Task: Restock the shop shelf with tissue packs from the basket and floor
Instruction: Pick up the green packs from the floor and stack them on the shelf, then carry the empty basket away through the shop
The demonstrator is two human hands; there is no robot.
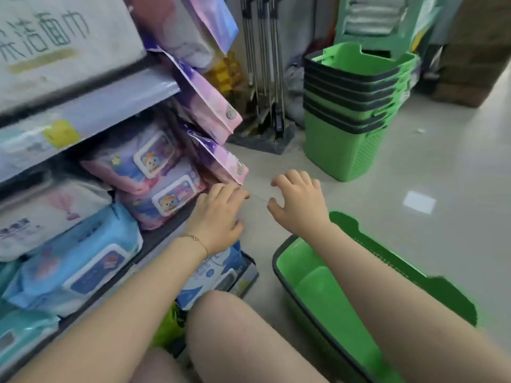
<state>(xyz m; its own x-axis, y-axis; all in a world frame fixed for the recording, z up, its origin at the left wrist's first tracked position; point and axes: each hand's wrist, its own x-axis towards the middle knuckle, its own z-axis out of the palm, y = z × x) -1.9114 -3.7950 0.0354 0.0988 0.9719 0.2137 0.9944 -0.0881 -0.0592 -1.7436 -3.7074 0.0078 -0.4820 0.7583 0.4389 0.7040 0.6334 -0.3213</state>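
Basket [318, 283] bright green, dark-rimmed, nothing inside

At my nine o'clock stands the shelf [91, 98], wipe packs [154, 175] stacked on its lower tier and hanging pouches [213, 106] at its far end. My left hand [218, 214] sits at that end, just beside the lowest pouch; my right hand [300, 203] hovers over the floor [442, 189] at twelve o'clock. The basket [304, 286] lies under my right forearm at four o'clock. A stack of baskets [348, 106] stands at one o'clock, a rack of poles [262, 64] left of it.
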